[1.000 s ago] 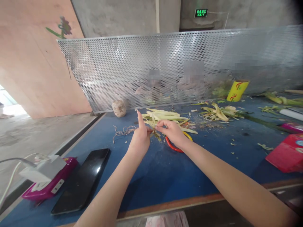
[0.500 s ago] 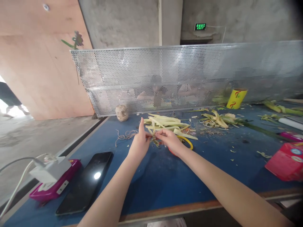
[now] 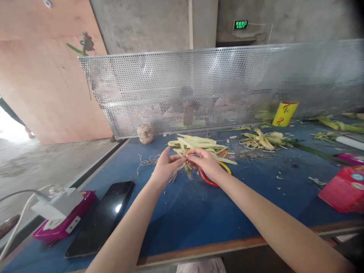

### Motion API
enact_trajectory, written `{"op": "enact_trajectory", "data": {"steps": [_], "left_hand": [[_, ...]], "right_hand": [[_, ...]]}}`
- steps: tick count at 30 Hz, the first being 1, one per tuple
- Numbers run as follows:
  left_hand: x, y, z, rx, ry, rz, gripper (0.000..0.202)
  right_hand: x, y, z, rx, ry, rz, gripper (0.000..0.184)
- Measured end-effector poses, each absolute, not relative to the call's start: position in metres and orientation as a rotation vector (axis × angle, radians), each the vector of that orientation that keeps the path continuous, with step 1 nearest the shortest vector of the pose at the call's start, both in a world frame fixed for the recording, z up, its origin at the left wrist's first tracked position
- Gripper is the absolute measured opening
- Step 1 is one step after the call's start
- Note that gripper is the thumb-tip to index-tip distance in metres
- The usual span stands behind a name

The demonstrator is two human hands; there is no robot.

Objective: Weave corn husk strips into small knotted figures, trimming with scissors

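My left hand (image 3: pixel 167 166) and my right hand (image 3: pixel 206 163) meet over the middle of the blue table. Between their fingertips they pinch a small bundle of pale green leaf strips (image 3: pixel 188 171), its lower end pointing toward me. My fingers hide the part they grip. Just behind lies a pile of long pale leaf strips (image 3: pixel 200 143). Under my right wrist a red and yellow loop (image 3: pixel 208 179) shows, partly covered by the arm. Thin brown strings (image 3: pixel 148 161) lie left of my left hand, and some loose ends show below it.
A black phone (image 3: pixel 101 220) and a purple power strip (image 3: pixel 66 225) with a white plug lie at left. A pale round lump (image 3: pixel 145 134) stands near the perforated metal screen (image 3: pixel 159 91). Leaf scraps (image 3: pixel 264 139), a yellow roll (image 3: pixel 285 113) and a red package (image 3: pixel 344 189) are at right.
My left thumb has come down from upright toward the bundle, and my hands have drawn closer together. The bundle's lower end now shows more clearly. The view has shifted slightly.
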State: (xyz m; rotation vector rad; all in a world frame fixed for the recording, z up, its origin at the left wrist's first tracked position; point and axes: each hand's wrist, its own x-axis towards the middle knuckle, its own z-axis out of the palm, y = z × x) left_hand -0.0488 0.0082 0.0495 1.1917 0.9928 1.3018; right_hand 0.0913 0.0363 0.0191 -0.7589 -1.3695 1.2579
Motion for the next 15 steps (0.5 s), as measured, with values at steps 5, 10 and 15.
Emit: {"op": "enact_trajectory", "data": {"steps": [5,10,15], "left_hand": [[-0.0504,0.0103,0.0501,1.144,0.969,1.370,0.082],[-0.0525,0.0140,0.0471,1.217,1.022,1.494,0.088],[-0.0522,0.0149,0.0463,1.282,1.005,1.510,0.091]], "right_hand": [[0.0885,0.0329,0.0199,-0.668,-1.385,1.270,0.026],[0.0850,0.0301,0.0191,-0.686,-1.462,1.254,0.032],[0.0851,0.0300,0.0210,-0.809,-1.455,1.231,0.011]]}}
